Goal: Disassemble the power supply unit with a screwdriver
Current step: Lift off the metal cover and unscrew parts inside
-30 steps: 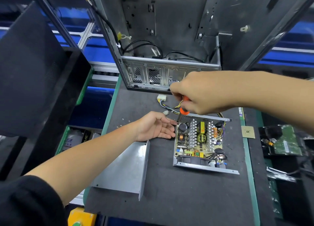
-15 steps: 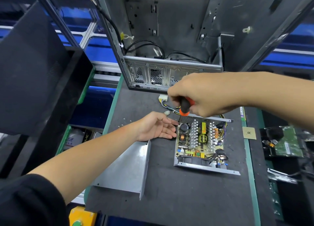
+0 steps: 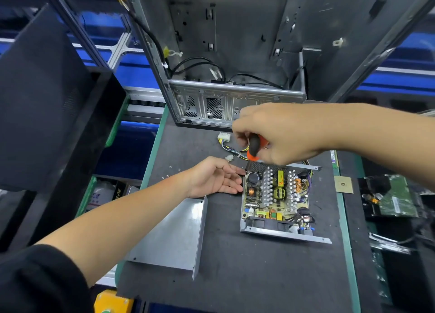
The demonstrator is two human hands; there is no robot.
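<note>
The opened power supply unit lies on the dark mat, its circuit board with heat sinks and coils exposed inside a metal tray. My right hand grips a screwdriver with an orange and black handle, held upright over the unit's far left corner. My left hand rests on the mat with straight fingers touching the unit's left side. The removed metal cover lies to the left of the unit. The unit's cable bundle with a white connector trails toward the back.
An empty computer case stands open at the back of the mat. Small loose screws lie left of my left hand. A square chip and a green circuit board sit at the right. A black panel leans at the left.
My right hand has turned on the screwdriver, so more of the handle now shows below the fingers. The left hand and the unit have stayed in place.
</note>
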